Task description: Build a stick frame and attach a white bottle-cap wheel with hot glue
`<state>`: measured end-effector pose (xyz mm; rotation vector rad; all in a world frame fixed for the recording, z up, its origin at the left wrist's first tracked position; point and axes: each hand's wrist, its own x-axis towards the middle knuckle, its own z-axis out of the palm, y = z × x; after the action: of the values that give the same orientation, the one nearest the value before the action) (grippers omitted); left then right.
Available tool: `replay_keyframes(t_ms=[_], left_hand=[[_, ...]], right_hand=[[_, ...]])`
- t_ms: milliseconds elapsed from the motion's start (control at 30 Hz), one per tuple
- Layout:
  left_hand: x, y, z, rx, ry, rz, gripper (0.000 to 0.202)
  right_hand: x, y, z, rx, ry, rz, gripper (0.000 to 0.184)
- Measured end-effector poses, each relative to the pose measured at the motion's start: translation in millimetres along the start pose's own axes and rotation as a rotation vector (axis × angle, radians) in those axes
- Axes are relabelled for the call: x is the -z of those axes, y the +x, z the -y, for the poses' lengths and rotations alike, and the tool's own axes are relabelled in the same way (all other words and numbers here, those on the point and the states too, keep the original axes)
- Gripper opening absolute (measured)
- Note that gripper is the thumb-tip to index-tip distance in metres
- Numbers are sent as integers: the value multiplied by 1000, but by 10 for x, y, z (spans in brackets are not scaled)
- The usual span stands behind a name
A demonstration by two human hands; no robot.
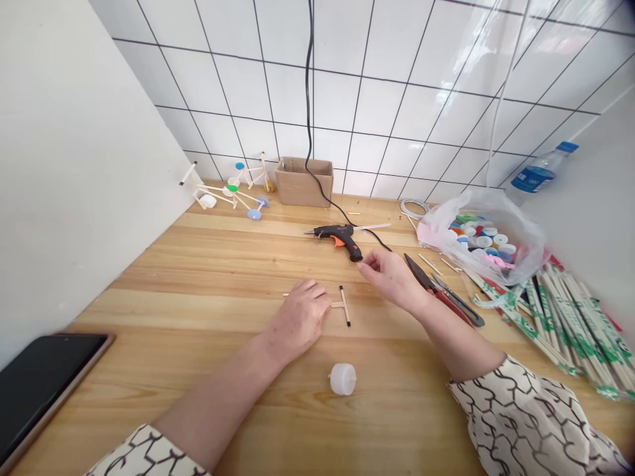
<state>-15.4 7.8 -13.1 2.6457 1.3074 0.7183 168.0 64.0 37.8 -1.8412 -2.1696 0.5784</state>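
My left hand (300,317) lies palm down on the wooden table (198,277), fingers pressed on a thin stick joined to a cross stick (344,305) in a T shape. My right hand (391,276) hovers just right of it, fingers loosely curled and pinched, close to the handle of a black and orange glue gun (340,237). Whether it holds anything is unclear. A white bottle cap with a stick through it (342,379) lies nearer to me.
Red-handled pliers (441,291) lie right of my right hand. A plastic bag of coloured caps (483,238), wrapped chopsticks (570,324), a water bottle (543,172), a cardboard box (303,182), finished stick models (233,188) and a phone (40,383) are around.
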Motion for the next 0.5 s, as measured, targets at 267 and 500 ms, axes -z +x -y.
replay_keyframes(t_ms=[267, 500], left_hand=[[-34, -11, 14, 9, 2, 12, 26], [-33, -12, 18, 13, 2, 44, 24]], right_hand=[[-103, 652, 11, -60, -126, -56, 30], [-239, 764, 154, -99, -112, -30, 21]])
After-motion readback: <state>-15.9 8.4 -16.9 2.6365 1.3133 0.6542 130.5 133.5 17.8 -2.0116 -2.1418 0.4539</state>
